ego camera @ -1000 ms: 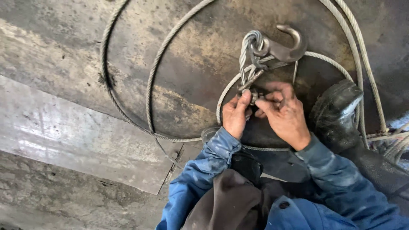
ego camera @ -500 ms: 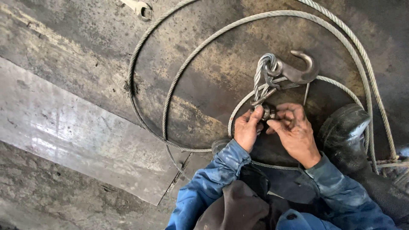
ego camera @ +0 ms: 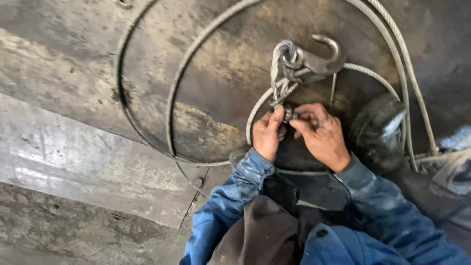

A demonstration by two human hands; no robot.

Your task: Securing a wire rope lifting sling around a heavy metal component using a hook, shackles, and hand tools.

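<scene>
A grey steel wire rope [ego camera: 169,105] lies coiled in wide loops on a dark metal floor. Its end is looped through the eye of a steel hook [ego camera: 319,61] and doubled back. A small metal clamp [ego camera: 288,114] sits on the doubled rope just below the hook. My left hand [ego camera: 269,133] pinches the rope and clamp from the left. My right hand [ego camera: 321,135] grips the clamp from the right with fingertips. Both sleeves are blue.
A dark rubber boot [ego camera: 380,130] stands right of my hands, inside the rope loops. A lighter steel plate [ego camera: 88,162] lies at the left, with rough concrete [ego camera: 73,240] below it. Frayed rope strands [ego camera: 451,157] lie at the far right.
The view has shifted slightly, so the hook and hands sit a little lower in the frame. Both hands stay on the clamp, with fingers slightly re-placed.
</scene>
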